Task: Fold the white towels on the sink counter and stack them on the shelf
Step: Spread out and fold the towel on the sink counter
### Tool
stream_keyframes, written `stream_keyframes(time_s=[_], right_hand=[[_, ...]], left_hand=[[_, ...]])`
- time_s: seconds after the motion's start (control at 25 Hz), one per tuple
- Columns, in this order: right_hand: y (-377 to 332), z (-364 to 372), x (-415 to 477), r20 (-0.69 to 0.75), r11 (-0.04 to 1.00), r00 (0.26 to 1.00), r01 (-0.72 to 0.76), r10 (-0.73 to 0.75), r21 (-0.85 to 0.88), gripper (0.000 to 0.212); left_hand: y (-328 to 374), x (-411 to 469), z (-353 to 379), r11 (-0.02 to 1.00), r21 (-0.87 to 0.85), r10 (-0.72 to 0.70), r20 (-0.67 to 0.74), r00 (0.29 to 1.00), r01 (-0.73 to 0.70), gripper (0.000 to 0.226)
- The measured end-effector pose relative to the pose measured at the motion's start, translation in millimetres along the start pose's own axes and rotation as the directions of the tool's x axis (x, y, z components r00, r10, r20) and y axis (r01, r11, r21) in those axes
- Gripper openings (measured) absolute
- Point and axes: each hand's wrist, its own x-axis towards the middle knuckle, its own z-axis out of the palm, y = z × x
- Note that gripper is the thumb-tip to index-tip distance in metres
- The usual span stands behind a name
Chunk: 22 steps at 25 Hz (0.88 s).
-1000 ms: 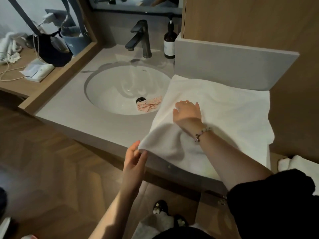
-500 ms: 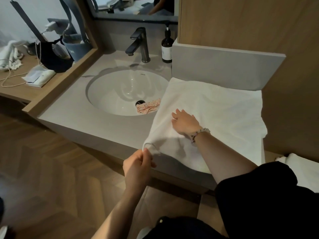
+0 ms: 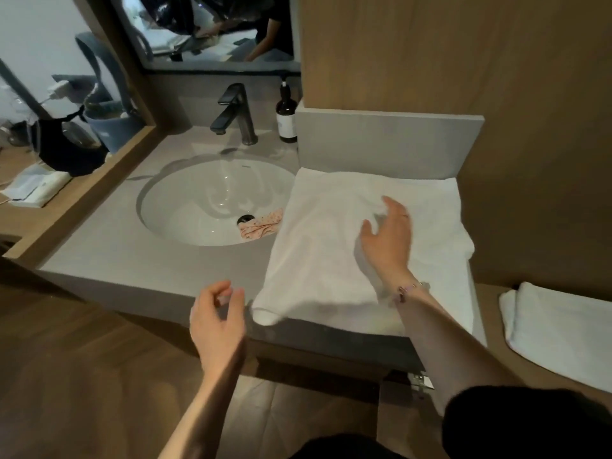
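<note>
A white towel (image 3: 318,246) lies spread on the grey sink counter (image 3: 139,260), right of the basin, with its near left corner hanging over the front edge. My right hand (image 3: 387,240) hovers over the towel's middle with fingers spread and relaxed, holding nothing. My left hand (image 3: 217,323) is in front of the counter edge, just left of the towel's hanging corner, fingers loosely curled and empty. A second white towel (image 3: 559,332), folded, lies on the lower wooden shelf (image 3: 490,313) at the right.
The white basin (image 3: 205,207) holds a pink spotted cloth (image 3: 261,223) by the drain. A black tap (image 3: 235,114) and a dark soap bottle (image 3: 286,117) stand at the back. A grey upstand (image 3: 387,144) backs the towel. A wooden side ledge (image 3: 82,193) with clutter lies left.
My left hand has let go of the towel's near corner and drawn back. My right hand has lifted off the towel and moved toward its centre.
</note>
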Motion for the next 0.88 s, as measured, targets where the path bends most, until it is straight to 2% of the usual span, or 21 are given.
stream_keyframes(time_s=[0.04,0.08,0.12,0.2,0.28,0.36,0.44,0.56,0.68,0.8,0.88], right_hand=[[7.4,-19.5,-3.0,-0.196,0.997,0.978,-0.07,0.073,0.025,0.05],[18.1,-38.9,-5.5,-0.309,0.985,0.936,-0.169,0.169,0.029,0.049],[30.1,-57.0,-8.1,-0.342,0.961,0.903,-0.275,0.262,0.01,0.048],[53.6,-82.3,-12.5,-0.255,0.905,0.879,-0.424,0.402,-0.038,0.044],[67.5,-95.7,-16.1,-0.113,0.881,0.877,-0.472,0.467,-0.022,0.043],[73.4,-104.4,-15.3,-0.008,0.887,0.887,-0.461,0.461,-0.03,0.045],[77.6,-111.6,-10.6,0.063,0.885,0.884,-0.46,0.464,-0.064,0.048],[82.5,-117.9,0.3,0.047,0.863,0.874,-0.468,0.484,-0.193,0.039],[80.4,-118.7,5.2,0.004,0.83,0.903,-0.393,0.43,-0.395,0.018],[74.4,-121.2,6.8,-0.042,0.892,0.956,-0.285,0.289,-0.35,0.005],[68.5,-124.0,10.8,-0.045,0.937,0.971,-0.239,0.235,-0.256,0.008]], left_hand=[[12.0,3.7,8.4,0.994,0.049,0.096,0.048,0.994,-0.099,0.019],[23.7,7.5,23.8,0.975,0.085,0.188,0.172,0.967,-0.205,0.026],[33.4,11.7,44.2,0.943,0.109,0.267,0.324,0.908,-0.316,0.032],[45.9,21.9,95.0,0.856,0.135,0.338,0.585,0.738,-0.499,0.036],[54.1,30.5,144.1,0.775,0.178,0.274,0.77,0.576,-0.606,0.042],[61.3,35.0,182.2,0.681,0.221,0.178,0.875,0.451,-0.698,0.049],[68.3,35.2,206.5,0.602,0.247,0.105,0.918,0.382,-0.759,0.052],[74.3,27.3,227.9,0.581,0.24,0.04,0.946,0.321,-0.778,0.055],[70.2,16.9,237.4,0.556,0.278,-0.025,0.948,0.318,-0.784,0.057],[73.6,13.7,239.2,0.494,0.343,-0.036,0.926,0.375,-0.799,0.056],[81.5,14.6,242.5,0.484,0.361,-0.036,0.919,0.394,-0.797,0.055]])
